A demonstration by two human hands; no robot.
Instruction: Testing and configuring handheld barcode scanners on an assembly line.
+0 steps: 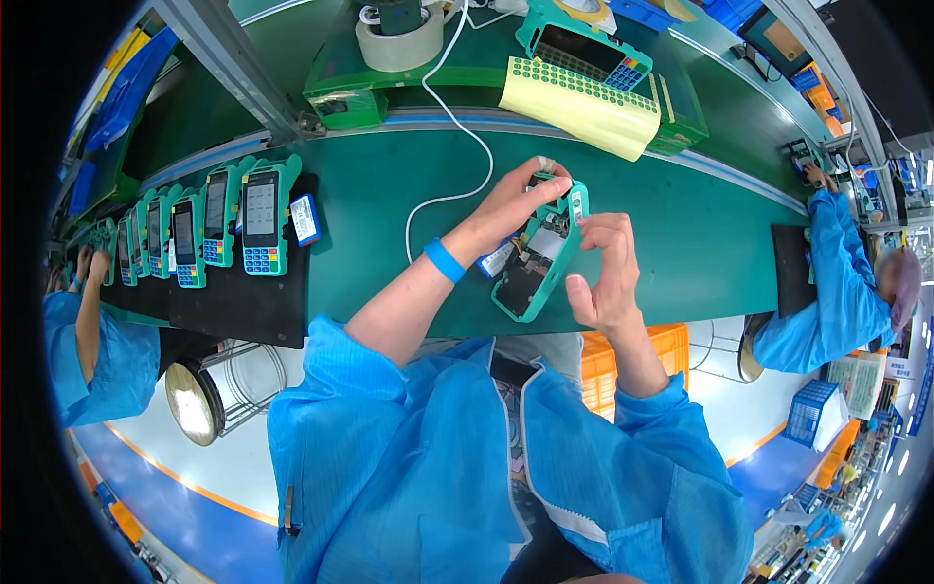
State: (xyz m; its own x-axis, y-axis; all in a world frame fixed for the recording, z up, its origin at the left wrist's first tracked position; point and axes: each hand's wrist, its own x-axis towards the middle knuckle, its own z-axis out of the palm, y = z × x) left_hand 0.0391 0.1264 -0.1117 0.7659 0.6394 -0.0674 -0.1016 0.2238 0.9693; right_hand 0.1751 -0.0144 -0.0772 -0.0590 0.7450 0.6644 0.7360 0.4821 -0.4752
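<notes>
My left hand (pixel 520 204) is closed around the upper end of a green handheld payment terminal (pixel 537 255). The terminal is tilted, its open back facing up, with a circuit board, thin wires and a dark hollow showing inside. A white label sits on its right side wall. Beside that wall is my right hand (pixel 613 273), its fingers bent and its thumb apart from them. Its fingertips are at the terminal's edge; whether they touch it I cannot tell. Partly hidden behind the terminal and my left wrist is a blue and white battery pack (pixel 497 259).
Several upright green terminals (pixel 263 219) stand left on a black mat (pixel 243 310), beside another battery pack (pixel 305 220). A white cable (pixel 491 161) crosses the green table. Ahead, a shelf holds a yellow sticker sheet (pixel 584 109), another terminal (pixel 581 54) and tape (pixel 397 44). Co-workers sit either side.
</notes>
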